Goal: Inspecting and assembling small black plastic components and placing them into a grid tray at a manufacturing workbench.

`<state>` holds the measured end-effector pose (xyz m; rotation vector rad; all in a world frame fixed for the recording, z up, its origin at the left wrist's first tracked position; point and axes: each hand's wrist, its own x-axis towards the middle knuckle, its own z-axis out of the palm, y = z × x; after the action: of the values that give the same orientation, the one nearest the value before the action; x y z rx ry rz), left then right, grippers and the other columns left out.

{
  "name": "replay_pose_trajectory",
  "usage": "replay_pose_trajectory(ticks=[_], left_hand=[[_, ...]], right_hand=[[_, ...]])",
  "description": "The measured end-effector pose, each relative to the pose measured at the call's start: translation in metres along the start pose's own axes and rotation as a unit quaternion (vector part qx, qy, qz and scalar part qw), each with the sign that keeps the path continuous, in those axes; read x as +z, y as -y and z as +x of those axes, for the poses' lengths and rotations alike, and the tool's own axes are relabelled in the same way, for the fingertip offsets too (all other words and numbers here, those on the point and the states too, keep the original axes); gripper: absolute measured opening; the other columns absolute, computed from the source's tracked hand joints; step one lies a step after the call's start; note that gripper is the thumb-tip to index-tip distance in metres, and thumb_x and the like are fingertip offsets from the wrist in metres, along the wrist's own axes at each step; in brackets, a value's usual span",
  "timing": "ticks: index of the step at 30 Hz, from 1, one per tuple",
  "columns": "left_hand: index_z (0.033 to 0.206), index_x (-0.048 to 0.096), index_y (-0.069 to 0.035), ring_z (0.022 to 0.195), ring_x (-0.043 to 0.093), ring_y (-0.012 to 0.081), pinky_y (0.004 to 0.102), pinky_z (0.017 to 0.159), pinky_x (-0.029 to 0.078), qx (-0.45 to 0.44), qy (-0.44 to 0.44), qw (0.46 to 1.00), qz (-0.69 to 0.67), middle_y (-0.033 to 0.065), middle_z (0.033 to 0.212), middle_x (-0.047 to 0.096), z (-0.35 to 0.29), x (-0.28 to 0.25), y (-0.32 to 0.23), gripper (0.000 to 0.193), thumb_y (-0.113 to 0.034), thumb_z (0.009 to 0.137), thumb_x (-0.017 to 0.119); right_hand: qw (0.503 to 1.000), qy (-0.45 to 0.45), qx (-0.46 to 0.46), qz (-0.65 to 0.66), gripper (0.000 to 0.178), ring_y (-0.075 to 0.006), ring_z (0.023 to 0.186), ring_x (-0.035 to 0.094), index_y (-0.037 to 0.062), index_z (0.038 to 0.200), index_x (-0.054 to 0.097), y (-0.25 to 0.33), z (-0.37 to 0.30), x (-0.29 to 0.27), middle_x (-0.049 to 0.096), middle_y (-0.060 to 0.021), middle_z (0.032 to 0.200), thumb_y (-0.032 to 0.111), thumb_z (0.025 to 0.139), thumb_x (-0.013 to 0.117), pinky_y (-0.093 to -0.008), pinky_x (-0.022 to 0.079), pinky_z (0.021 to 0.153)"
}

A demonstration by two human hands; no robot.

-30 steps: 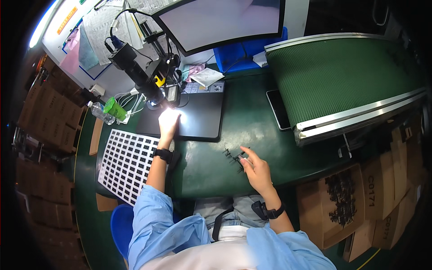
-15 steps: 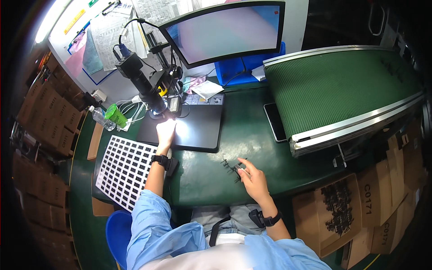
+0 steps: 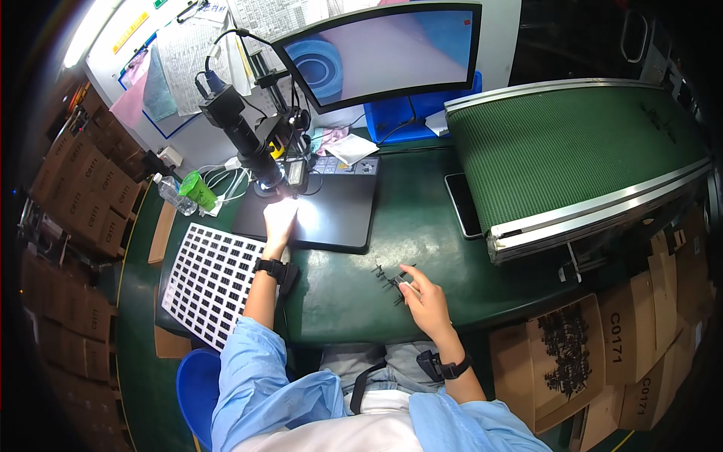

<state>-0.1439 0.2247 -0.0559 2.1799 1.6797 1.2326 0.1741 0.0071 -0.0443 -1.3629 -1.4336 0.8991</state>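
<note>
My left hand (image 3: 279, 217) is under the lit black microscope camera (image 3: 245, 135), its fingers drawn together in the glare. What they hold is too small and washed out to make out. Above, the monitor (image 3: 399, 56) displays a magnified round blue piece with concentric rings beside a pinkish blur. Over the near part of the green table (image 3: 339, 301), my right hand (image 3: 427, 303) pinches a small black drone-shaped piece with thin arms (image 3: 390, 277). A dark flat board (image 3: 343, 203) lies beneath the microscope.
A white tray (image 3: 215, 275) of black pieces lies left of my left forearm. Behind it stand a green cup (image 3: 197, 191) and a bottle (image 3: 173, 194). A phone (image 3: 462, 205) lies beside the green conveyor (image 3: 572, 151). An open carton (image 3: 527, 369) holds dark pieces at right.
A round blue ringed piece has come into the monitor's picture at the left. My left hand has barely shifted under the microscope; my right hand keeps its pinch.
</note>
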Motion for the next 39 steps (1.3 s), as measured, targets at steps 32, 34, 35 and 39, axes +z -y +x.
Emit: replay_pose_trajectory(ticks=[32,34,35,39], left_hand=[[0.089,0.064,0.004,0.061,0.06,0.0143,0.0243,0.057,0.049,-0.382,-0.091,0.89,-0.23,0.0098,0.072,0.064,-0.068,-0.228,0.155,0.016,-0.003,0.075,0.062],[0.08,0.066,0.001,0.053,0.06,0.0145,0.0265,0.054,0.049,-0.409,-0.16,0.898,0.002,0.01,0.068,0.064,-0.089,-0.269,0.19,0.01,-0.004,0.073,0.063],[0.085,0.065,0.003,0.058,0.06,0.0128,0.026,0.058,0.05,-0.401,-0.177,0.894,0.094,0.0077,0.067,0.064,-0.102,-0.287,0.203,0.017,-0.003,0.07,0.062],[0.078,0.062,0.002,0.07,0.063,0.0241,0.0323,0.066,0.049,-0.329,-0.16,0.882,0.298,0.0148,0.073,0.064,-0.134,-0.32,0.225,0.013,-0.002,0.067,0.064]], right_hand=[[0.988,0.034,0.113,0.098,0.032,-0.0022,0.043,0.038,-0.0006,0.119,0.049,-0.014,-0.001,0.004,0.048,0.001,0.056,0.01,0.089,0.051,-0.0177,0.03,0.04],[0.987,0.022,0.115,0.11,0.031,-0.0019,0.043,0.037,-0.0002,0.118,0.049,-0.014,-0.001,0.006,0.047,0.0011,0.056,0.01,0.089,0.051,-0.0172,0.029,0.04],[0.987,0.026,0.115,0.109,0.03,-0.0017,0.043,0.036,0.0002,0.118,0.05,-0.014,-0.001,0.007,0.047,0.0013,0.057,0.01,0.089,0.051,-0.0167,0.029,0.04],[0.987,0.027,0.124,0.095,0.03,-0.002,0.043,0.036,0.0009,0.118,0.05,-0.01,0.0,0.007,0.047,0.0013,0.056,0.011,0.09,0.05,-0.0165,0.028,0.04]])
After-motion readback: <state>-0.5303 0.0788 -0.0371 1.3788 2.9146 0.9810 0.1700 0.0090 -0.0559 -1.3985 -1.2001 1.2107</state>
